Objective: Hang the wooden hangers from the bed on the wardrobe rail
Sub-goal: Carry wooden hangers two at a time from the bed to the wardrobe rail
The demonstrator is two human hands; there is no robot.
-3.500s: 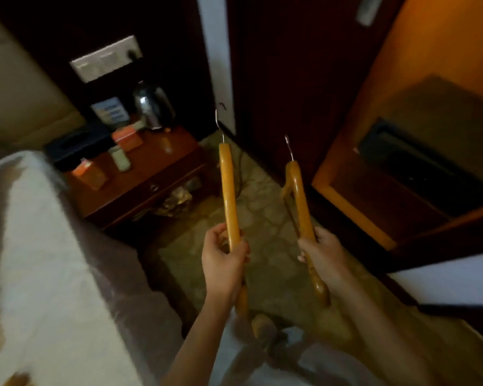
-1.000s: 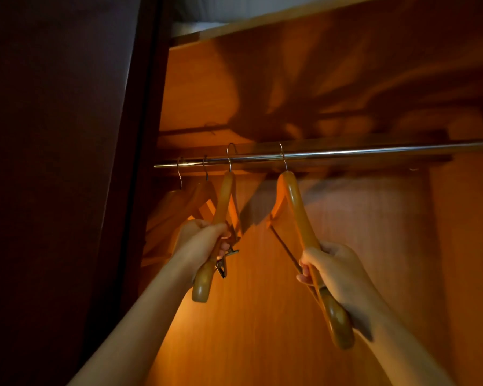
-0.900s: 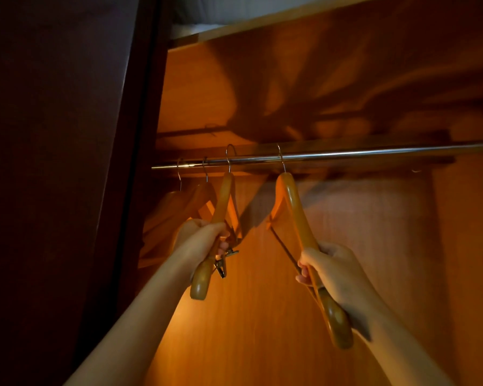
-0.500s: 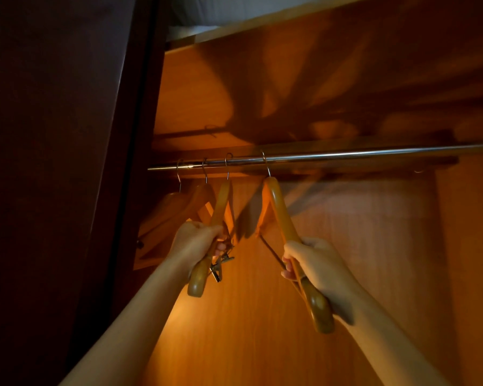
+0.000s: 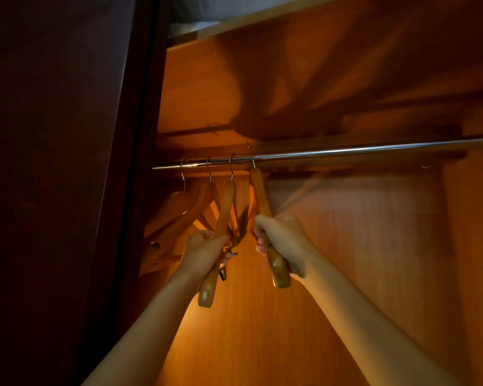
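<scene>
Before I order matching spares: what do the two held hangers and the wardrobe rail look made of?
The two glossy orange-brown hangers, one in the left hand at, one in the right hand at, look like varnished wood with thin wire hooks. The shiny silver rail looks like polished metal, perhaps chromed; it mirrors the light.

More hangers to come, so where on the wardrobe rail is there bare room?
The rail is bare to the right of the hanger in the right hand. The left end is crowded: four hooks bunched by the dark door.
</scene>
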